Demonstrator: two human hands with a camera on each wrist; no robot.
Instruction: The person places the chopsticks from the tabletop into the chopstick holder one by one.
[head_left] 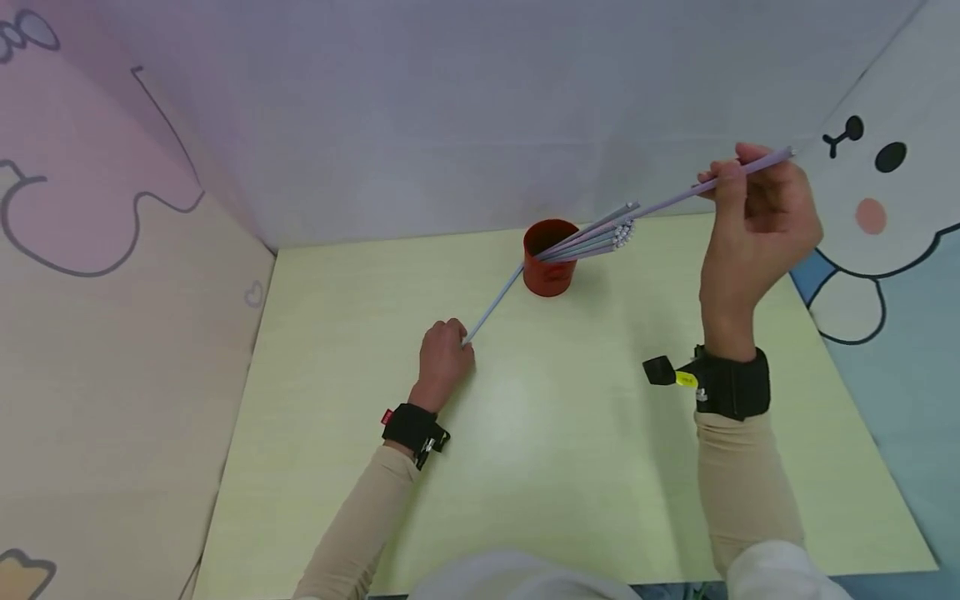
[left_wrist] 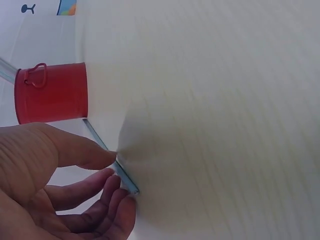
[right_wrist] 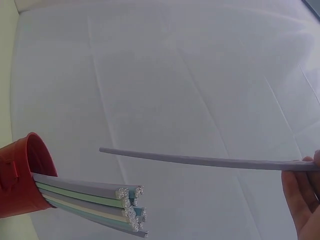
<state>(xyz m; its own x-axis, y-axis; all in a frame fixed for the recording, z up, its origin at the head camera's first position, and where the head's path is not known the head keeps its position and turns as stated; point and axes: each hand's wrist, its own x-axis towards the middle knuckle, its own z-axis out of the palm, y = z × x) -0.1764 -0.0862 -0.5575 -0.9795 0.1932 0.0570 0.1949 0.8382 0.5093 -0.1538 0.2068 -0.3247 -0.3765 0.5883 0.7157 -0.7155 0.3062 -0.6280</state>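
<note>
A small red bucket (head_left: 551, 275) stands on the table near the back wall, with a small handle loop on its side. A bundle of thin pastel sticks (right_wrist: 85, 197), silvery at the tips, leans out of it to the right. My right hand (head_left: 761, 212) is raised above the table and pinches one end of a lavender stick (right_wrist: 200, 160). Its far end hangs free above the bundle, apart from it. My left hand (head_left: 444, 358) is low at the table, its thumb and fingers pinching a pale blue stick (left_wrist: 127, 181) near the end; this stick reaches to the bucket's base.
The pale yellow table (head_left: 337, 317) meets a whitish wall sheet (head_left: 420, 125) behind the bucket. Cartoon-printed sheets hang at left and right. A black strap (head_left: 731, 383) with a small black piece sits on the right wrist, another strap (head_left: 412, 429) on the left.
</note>
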